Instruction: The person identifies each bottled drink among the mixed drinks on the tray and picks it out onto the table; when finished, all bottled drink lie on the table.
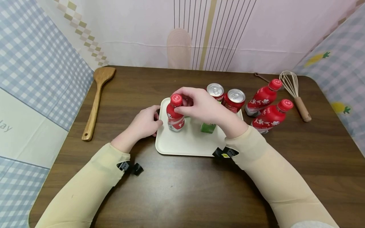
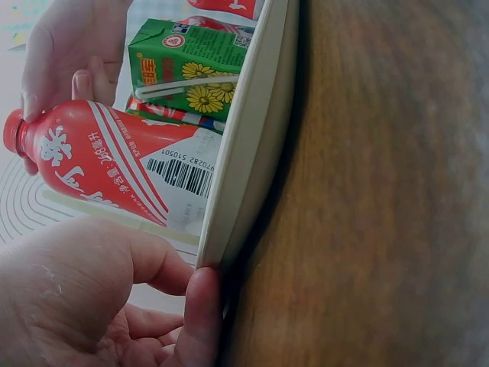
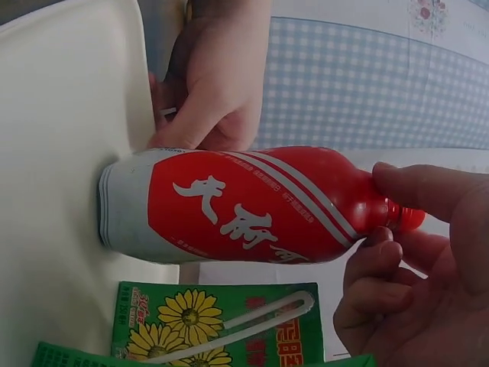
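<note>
At the tray's left side, a small red and white bottle (image 1: 174, 117) stands upright, and my right hand (image 1: 203, 104) pinches its neck just below the red cap. The right wrist view shows thumb and fingers around that neck (image 3: 370, 200). My left hand (image 1: 145, 122) holds the left rim of the cream tray (image 1: 185, 147) between thumb and finger, close beside the bottle. Green drink cartons with yellow flowers and a white straw (image 3: 214, 321) stand on the tray near the bottle. The right hand partly hides them in the head view.
Two red cans (image 1: 215, 90) (image 1: 234, 98) stand at the tray's back right. Further right are two more red bottles (image 1: 263, 98) (image 1: 269, 118), with a whisk (image 1: 296, 95) behind them. A wooden spatula (image 1: 97, 98) lies along the table's left side.
</note>
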Demonstrator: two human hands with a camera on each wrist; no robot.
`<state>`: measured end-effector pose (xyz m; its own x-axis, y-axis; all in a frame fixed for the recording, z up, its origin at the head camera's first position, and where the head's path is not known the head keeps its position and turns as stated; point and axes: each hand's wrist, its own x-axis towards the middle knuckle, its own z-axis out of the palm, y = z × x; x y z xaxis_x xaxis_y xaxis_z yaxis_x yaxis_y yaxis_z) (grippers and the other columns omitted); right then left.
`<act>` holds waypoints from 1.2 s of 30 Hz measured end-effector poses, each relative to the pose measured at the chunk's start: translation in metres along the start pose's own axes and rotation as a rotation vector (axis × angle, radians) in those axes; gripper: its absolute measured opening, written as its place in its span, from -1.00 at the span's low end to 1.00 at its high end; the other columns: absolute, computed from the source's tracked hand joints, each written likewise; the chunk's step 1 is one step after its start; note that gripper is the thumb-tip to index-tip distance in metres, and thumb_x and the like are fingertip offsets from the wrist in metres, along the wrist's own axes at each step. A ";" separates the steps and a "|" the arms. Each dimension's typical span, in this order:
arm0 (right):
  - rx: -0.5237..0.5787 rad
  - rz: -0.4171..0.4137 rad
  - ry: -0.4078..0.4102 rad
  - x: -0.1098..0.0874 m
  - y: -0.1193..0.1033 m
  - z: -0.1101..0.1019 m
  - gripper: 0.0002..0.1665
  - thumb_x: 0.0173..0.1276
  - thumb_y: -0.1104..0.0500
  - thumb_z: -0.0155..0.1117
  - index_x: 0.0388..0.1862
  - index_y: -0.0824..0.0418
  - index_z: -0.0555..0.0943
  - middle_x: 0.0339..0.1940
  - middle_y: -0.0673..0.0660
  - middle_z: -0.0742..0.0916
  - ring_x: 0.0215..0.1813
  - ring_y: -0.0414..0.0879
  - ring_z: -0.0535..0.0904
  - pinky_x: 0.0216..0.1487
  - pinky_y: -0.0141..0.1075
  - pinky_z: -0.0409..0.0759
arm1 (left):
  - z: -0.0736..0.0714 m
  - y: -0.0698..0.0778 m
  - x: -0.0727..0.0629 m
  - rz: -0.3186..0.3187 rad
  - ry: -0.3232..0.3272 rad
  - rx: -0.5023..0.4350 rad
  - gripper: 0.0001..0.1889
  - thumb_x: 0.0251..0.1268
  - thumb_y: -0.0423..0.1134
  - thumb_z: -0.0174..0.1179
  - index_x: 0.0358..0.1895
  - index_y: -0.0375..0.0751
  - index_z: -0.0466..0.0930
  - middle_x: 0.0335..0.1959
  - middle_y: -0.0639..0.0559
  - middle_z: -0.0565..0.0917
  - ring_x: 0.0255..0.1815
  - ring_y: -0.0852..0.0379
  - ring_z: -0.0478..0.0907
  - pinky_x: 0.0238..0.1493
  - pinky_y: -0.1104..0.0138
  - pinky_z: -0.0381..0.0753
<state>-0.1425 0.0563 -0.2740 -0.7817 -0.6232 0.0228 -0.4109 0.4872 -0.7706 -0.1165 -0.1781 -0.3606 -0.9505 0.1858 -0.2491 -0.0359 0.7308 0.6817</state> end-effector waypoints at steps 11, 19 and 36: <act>-0.057 0.011 0.066 0.001 -0.002 0.004 -0.64 0.24 0.07 0.57 -0.02 0.04 0.66 -0.40 0.06 0.59 -0.31 -0.08 0.48 -0.31 -0.27 0.45 | 0.001 -0.002 0.001 0.004 -0.001 -0.004 -0.38 0.40 -0.30 0.11 0.50 -0.29 0.26 -0.14 -0.18 0.56 -0.60 0.03 0.66 -0.52 0.25 0.73; -0.125 0.033 0.147 0.001 -0.004 0.011 -0.57 0.18 -0.01 0.62 -0.16 0.08 0.56 -0.46 0.05 0.60 -0.38 -0.09 0.47 -0.35 -0.28 0.44 | 0.001 -0.003 0.002 0.003 0.000 0.002 -0.39 0.40 -0.30 0.11 0.50 -0.28 0.27 -0.15 -0.17 0.56 -0.59 0.03 0.66 -0.52 0.25 0.73; -0.109 -0.051 0.085 0.001 -0.004 0.010 -0.61 0.26 0.09 0.56 0.03 0.13 0.68 -0.28 0.03 0.65 -0.25 -0.10 0.51 -0.23 -0.27 0.50 | 0.003 -0.006 0.004 0.015 0.012 -0.005 -0.40 0.39 -0.29 0.13 0.48 -0.25 0.30 -0.17 -0.16 0.56 -0.60 0.03 0.67 -0.53 0.24 0.73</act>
<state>-0.1369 0.0481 -0.2772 -0.7935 -0.5971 0.1173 -0.4958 0.5226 -0.6936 -0.1187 -0.1796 -0.3674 -0.9545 0.1888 -0.2309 -0.0232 0.7248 0.6886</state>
